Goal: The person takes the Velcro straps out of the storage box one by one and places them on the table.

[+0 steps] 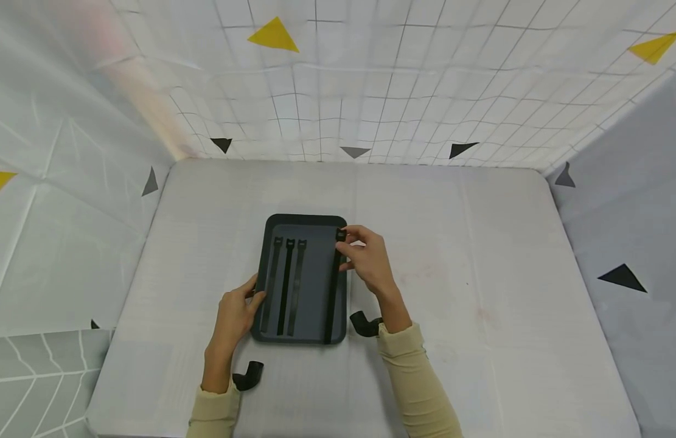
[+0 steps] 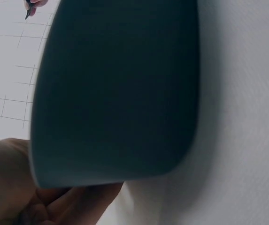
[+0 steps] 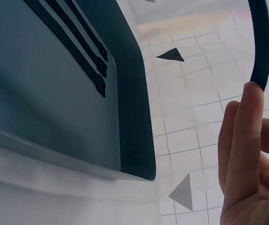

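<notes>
A black strap (image 1: 333, 286) was laid along the right edge of a dark tray (image 1: 310, 280), its top end pinched by the fingers of the right hand (image 1: 367, 258). The tray's left rim was touched by the loosely extended fingers of the left hand (image 1: 233, 313). Three straps (image 1: 285, 283) were laid left of it in the tray. If loosely pinched, the strap could likely slip over the rim. No writing could be read.

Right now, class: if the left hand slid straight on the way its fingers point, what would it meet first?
The left hand already touches the dark tray at its near left edge. Going on, it would probably meet the nearest of the three straps lying inside, though depth is hard to judge.
</notes>
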The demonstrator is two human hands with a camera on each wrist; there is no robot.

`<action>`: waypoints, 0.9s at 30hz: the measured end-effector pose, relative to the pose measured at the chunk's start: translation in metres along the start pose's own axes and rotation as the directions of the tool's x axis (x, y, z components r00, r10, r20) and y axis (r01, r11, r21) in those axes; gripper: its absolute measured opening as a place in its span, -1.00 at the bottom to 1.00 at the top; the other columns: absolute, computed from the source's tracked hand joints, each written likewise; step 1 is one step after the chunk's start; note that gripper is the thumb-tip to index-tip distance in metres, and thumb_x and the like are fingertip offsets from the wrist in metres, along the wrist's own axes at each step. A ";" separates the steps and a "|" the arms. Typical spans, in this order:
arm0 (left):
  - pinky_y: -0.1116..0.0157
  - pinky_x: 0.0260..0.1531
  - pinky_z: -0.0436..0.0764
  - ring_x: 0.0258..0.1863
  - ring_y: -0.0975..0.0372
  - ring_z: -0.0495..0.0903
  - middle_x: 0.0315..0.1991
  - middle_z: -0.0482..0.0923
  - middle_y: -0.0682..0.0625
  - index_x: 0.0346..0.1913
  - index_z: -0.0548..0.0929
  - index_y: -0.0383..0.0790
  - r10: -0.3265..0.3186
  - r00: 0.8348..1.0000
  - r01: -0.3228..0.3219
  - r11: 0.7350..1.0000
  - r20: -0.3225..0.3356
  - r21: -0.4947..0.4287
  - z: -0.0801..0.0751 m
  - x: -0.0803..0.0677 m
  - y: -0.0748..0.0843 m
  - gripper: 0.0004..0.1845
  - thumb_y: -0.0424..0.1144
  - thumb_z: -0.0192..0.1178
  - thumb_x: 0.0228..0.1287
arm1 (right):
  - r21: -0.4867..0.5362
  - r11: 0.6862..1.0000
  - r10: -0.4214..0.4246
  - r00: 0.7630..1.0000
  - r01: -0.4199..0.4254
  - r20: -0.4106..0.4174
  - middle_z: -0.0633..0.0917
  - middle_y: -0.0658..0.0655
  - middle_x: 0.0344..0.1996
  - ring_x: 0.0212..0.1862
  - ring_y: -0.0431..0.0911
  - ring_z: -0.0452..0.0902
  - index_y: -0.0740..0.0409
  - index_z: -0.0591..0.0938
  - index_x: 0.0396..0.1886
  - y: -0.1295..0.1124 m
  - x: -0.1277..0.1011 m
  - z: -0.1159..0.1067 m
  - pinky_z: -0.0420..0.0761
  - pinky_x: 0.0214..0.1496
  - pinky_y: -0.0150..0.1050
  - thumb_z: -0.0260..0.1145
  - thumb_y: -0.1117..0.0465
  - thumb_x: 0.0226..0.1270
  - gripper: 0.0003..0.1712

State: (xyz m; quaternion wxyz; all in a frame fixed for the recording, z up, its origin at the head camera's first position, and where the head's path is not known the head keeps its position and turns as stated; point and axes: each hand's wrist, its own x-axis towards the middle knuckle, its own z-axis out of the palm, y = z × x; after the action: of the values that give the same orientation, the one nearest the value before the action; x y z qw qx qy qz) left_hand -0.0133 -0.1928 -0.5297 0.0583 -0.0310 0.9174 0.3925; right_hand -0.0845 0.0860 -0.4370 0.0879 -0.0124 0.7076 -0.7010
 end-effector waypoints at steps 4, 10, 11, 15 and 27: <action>-0.15 0.06 0.49 0.09 -0.21 0.56 0.08 0.58 -0.36 0.38 0.40 -0.38 0.005 1.000 -0.005 1.000 -0.003 -0.003 0.000 0.000 0.000 -0.45 -0.31 0.23 0.38 | -0.002 1.000 0.006 1.000 -0.006 -0.007 0.50 0.33 -0.22 -0.35 0.02 0.64 0.52 0.51 0.16 0.000 -0.002 -0.002 0.58 -0.28 0.31 0.24 0.51 0.35 -0.61; -0.14 0.06 0.50 0.07 -0.20 0.57 0.08 0.58 -0.35 0.38 0.40 -0.38 0.009 1.000 -0.009 1.000 -0.007 0.000 0.000 0.001 0.001 -0.44 -0.32 0.24 0.38 | -0.006 1.000 0.005 1.000 -0.005 -0.020 0.51 0.31 -0.25 -0.40 -0.03 0.64 0.52 0.52 0.14 0.000 -0.003 -0.004 0.59 -0.30 0.28 0.24 0.51 0.34 -0.62; -0.14 0.06 0.50 0.08 -0.20 0.57 0.09 0.58 -0.35 0.38 0.40 -0.38 0.007 1.000 -0.007 1.000 -0.007 -0.001 0.000 0.001 0.001 -0.44 -0.32 0.24 0.38 | -0.007 1.000 0.005 1.000 -0.005 -0.021 0.51 0.31 -0.26 -0.40 -0.04 0.64 0.52 0.52 0.14 0.000 -0.003 -0.004 0.60 -0.31 0.26 0.24 0.51 0.33 -0.62; -0.15 0.07 0.49 0.09 -0.21 0.56 0.09 0.57 -0.36 0.38 0.40 -0.40 0.004 1.000 -0.004 1.000 -0.005 0.000 0.000 0.001 0.002 -0.44 -0.31 0.24 0.38 | -0.008 1.000 0.004 1.000 -0.004 -0.028 0.52 0.32 -0.26 -0.42 -0.05 0.65 0.53 0.52 0.13 0.000 -0.003 -0.005 0.65 -0.36 0.16 0.25 0.52 0.32 -0.62; -0.15 0.06 0.49 0.07 -0.20 0.57 0.08 0.58 -0.37 0.36 0.42 -0.41 0.015 1.000 -0.015 1.000 -0.020 0.014 0.001 0.000 0.001 -0.45 -0.33 0.25 0.36 | 0.013 1.000 0.002 0.998 -0.001 -0.060 0.53 0.34 -0.24 -0.40 -0.03 0.65 0.48 0.53 0.17 0.031 0.004 -0.015 0.69 -0.49 -0.11 0.29 0.47 0.32 -0.58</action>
State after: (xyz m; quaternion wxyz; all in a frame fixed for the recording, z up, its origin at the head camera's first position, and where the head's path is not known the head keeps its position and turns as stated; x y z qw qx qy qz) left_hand -0.0133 -0.1913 -0.5301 0.0461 -0.0277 0.9208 0.3863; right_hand -0.0878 0.1012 -0.4686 0.0673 0.0096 0.7052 -0.7058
